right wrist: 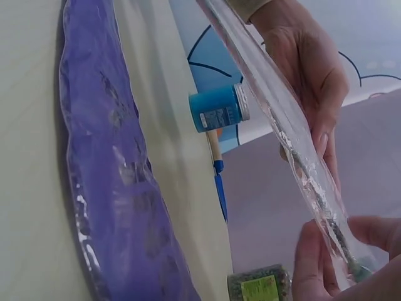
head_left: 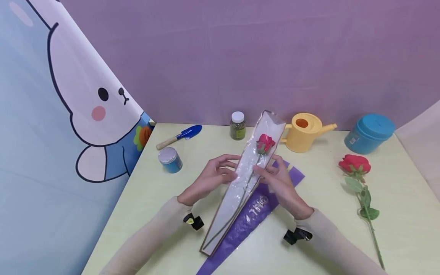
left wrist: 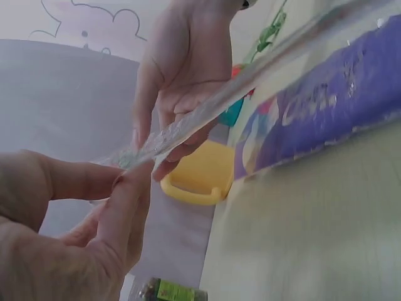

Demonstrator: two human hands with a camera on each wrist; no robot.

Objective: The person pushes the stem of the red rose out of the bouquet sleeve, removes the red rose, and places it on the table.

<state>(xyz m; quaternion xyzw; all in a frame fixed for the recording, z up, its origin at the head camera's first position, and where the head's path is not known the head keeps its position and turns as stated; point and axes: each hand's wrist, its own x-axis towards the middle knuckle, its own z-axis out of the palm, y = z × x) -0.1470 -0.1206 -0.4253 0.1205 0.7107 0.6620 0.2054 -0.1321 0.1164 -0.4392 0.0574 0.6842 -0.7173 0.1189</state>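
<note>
A long tapered clear flower sleeve (head_left: 237, 194) with a brown edge is held up above the table, slanting up to the right. Inside it shows a single red rose (head_left: 265, 144), bloom near the wide top, stem running toward the narrow end. My left hand (head_left: 220, 172) pinches the sleeve's left edge between thumb and fingers. On the opposite edge my right hand (head_left: 280, 183) grips it, thumb over the front near the stem. Below, partly covered by it in the head view, a purple sleeve (head_left: 254, 208) with pale lettering lies on the table.
Left of the hands are a blue trowel (head_left: 189, 132) and a blue jar (head_left: 170, 160). Along the back stand a white-capped jar (head_left: 238, 126), a yellow watering can (head_left: 298, 133) and a blue tub (head_left: 368, 134). Another red rose (head_left: 355, 164) lies at the right.
</note>
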